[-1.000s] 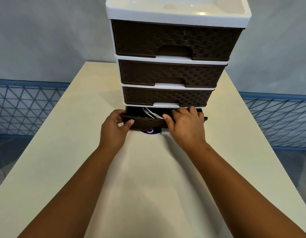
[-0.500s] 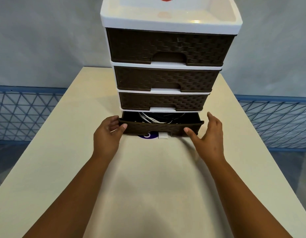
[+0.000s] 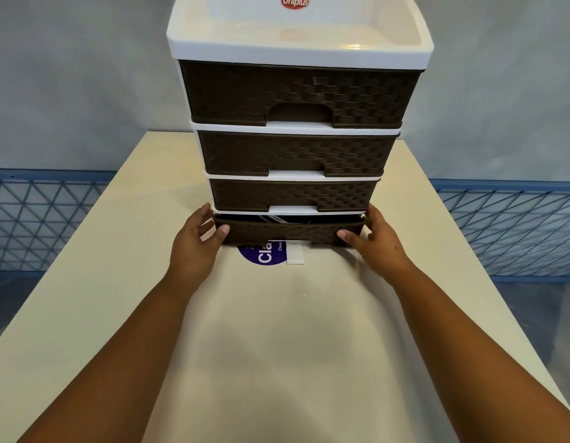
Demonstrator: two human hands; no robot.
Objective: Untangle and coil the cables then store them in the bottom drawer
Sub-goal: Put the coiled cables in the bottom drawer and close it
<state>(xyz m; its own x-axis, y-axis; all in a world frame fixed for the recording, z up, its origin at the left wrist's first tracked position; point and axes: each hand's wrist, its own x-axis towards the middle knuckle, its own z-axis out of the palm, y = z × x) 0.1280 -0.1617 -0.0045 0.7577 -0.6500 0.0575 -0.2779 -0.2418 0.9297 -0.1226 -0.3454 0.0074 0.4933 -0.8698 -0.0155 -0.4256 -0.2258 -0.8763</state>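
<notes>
A white drawer tower with brown woven fronts stands at the far middle of the table. Its bottom drawer sticks out only slightly, leaving a narrow gap at the top. White cables show faintly through that gap. My left hand holds the drawer's left corner, thumb on the front and fingers round the side. At the right corner my right hand holds it the same way, thumb pressed on the front.
The cream table runs toward me. A purple round sticker and a white tab lie just below the drawer. Blue mesh fencing runs along both sides behind the table.
The bottom drawer has slid inward and its gap has narrowed. My right hand left the drawer's middle and moved to its right corner. The view tilted up.
</notes>
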